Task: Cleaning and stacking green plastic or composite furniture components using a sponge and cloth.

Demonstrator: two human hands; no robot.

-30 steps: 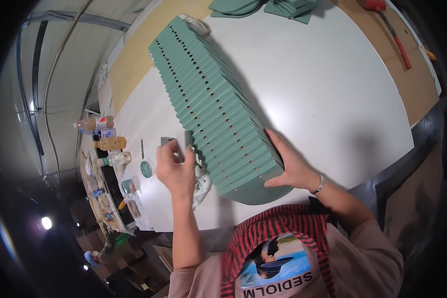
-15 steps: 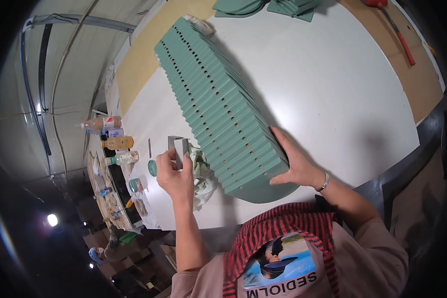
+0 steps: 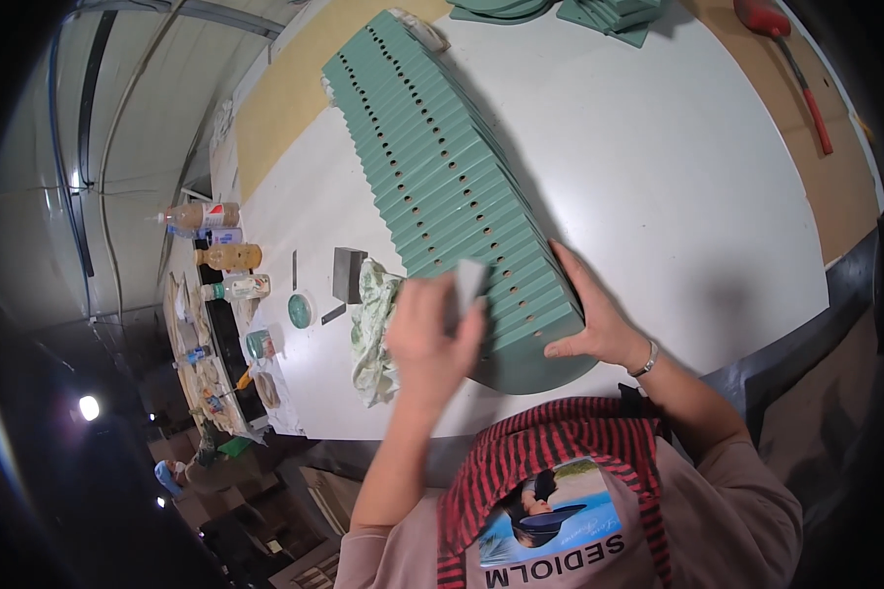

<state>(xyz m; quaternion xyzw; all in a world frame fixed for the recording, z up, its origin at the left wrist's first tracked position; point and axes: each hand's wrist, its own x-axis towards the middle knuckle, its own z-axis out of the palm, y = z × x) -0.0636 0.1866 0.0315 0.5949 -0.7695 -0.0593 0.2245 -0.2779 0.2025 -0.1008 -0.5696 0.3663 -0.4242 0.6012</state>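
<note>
A long leaning row of green panels (image 3: 462, 187), each with two small holes in its upper edge, runs from the far left toward me. My right hand (image 3: 599, 319) grips the near end, thumb on the front panel and fingers along the right side. Over the row's near left part, my left hand (image 3: 427, 339) is closed on a small grey block (image 3: 471, 285); both are blurred by motion. I cannot tell whether the block touches the panels. Beside my left hand lies a crumpled green-and-white cloth (image 3: 371, 339). Behind it stands a darker grey block (image 3: 349, 275).
Left on the white table (image 3: 677, 196) are a round teal-filled container (image 3: 301, 311) and a thin dark strip (image 3: 334, 314). Several bottles (image 3: 231, 257) line the left edge. More green panels (image 3: 614, 18) lie at the back, and a red-handled tool (image 3: 813, 113) at the right.
My left hand has moved right with the grey block, from beside the row to over the panels. The darker block now shows fully. My right hand keeps its hold on the near end.
</note>
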